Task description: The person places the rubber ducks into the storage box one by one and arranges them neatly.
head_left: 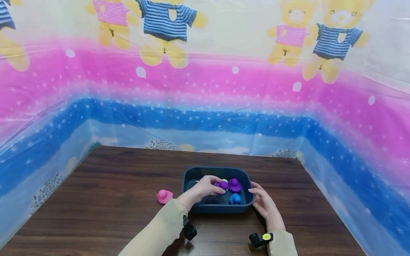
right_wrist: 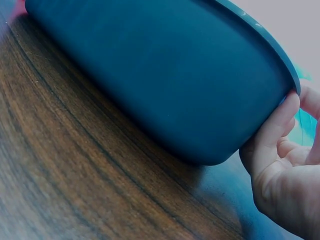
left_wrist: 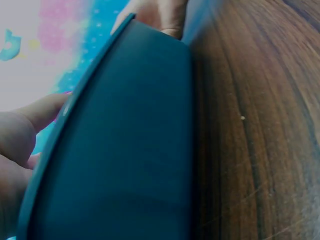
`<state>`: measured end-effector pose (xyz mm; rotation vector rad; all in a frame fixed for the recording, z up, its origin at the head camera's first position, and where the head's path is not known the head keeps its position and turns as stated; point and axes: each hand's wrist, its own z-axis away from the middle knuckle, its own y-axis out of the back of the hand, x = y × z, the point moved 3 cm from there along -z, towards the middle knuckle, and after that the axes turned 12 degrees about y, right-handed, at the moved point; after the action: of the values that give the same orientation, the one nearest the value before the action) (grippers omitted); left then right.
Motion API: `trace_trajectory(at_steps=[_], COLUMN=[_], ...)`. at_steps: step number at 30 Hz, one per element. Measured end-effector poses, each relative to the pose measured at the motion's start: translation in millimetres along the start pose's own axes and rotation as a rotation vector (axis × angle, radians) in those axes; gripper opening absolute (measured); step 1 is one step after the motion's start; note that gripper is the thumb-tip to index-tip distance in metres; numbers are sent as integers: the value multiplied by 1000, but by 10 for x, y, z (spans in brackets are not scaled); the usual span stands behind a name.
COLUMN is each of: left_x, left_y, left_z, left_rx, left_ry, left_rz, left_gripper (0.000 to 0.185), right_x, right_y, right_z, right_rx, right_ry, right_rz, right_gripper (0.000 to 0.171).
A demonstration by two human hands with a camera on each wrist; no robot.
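Observation:
A dark blue-grey rectangular box sits on the table. My left hand reaches over its front rim and pinches a small purple toy duck between thumb and fingers, inside the box. Beside it lie a second purple duck and a blue duck; a pale green bit shows behind the held duck, mostly hidden. At the box's right end my right hand holds the rim, and the right wrist view shows its fingers against the outer wall. In the left wrist view the box wall hides the held duck.
A pink rubber duck stands on the wooden table, just left of the box. Behind and along both sides of the table hangs a printed curtain with bears and snowflakes.

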<state>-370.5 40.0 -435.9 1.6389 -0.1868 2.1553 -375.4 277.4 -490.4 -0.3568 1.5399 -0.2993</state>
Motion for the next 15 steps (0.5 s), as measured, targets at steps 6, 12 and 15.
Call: trace_trajectory(at_steps=[6,12,15], left_x=[-23,-44,-47], left_y=[-66,-113,-138], left_z=[-13,-39,-46], left_rx=[4,40,40], left_ry=[4,-27,-41], left_rz=[-85,-235,-294], left_gripper=[38,32,30], right_x=[-6,15,26], right_y=[-9,26,40], right_z=[-6,-34,-44], right_rx=[-4,-7,-10], right_ry=[0,-16,-22], right_rz=[7,13,11], right_gripper=[30,32,32])
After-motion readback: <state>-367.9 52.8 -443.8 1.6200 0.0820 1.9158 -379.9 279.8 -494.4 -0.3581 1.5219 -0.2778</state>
